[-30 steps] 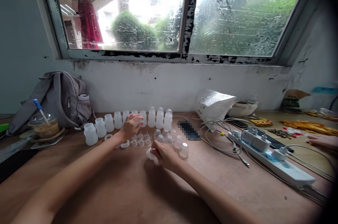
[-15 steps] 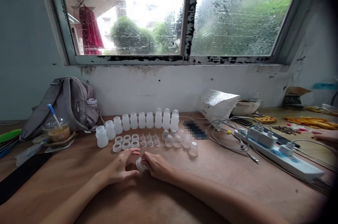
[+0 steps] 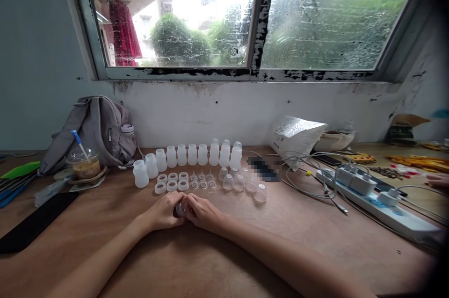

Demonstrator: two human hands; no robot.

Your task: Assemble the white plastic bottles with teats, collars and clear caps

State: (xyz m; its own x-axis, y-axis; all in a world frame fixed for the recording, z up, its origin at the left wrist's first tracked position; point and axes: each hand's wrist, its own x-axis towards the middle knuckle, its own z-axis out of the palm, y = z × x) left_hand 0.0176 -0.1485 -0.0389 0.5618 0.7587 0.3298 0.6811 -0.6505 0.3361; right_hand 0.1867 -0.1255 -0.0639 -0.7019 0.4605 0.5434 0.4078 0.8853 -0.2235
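Note:
Near the middle of the table my left hand (image 3: pixel 167 210) curls round a small translucent ringed piece (image 3: pixel 181 209), which looks like a baby bottle's collar ring. My right hand (image 3: pixel 202 212) grips the same piece from the other side, and fingers hide much of it. Just beyond the hands lie several loose white collar rings (image 3: pixel 171 185), several clear teats (image 3: pixel 202 185) and several clear dome caps (image 3: pixel 238 183). Behind them runs a row of frosted baby bottles (image 3: pixel 171 156), most of them open-topped. At the row's right end, 3 capped bottles (image 3: pixel 225 154) stand upright.
To the left are a drink cup (image 3: pixel 84 167), a grey backpack (image 3: pixel 89 134) and a black flat item (image 3: pixel 38 221). On the right lie a white power strip (image 3: pixel 380 204), tangled cables (image 3: pixel 298 190) and a silvery bag (image 3: pixel 294 139). Another person's hand (image 3: pixel 437 179) shows far right.
My left hand, its fingers apart before, has closed on the ringed piece. Both hands have come together around it. The view has shifted slightly.

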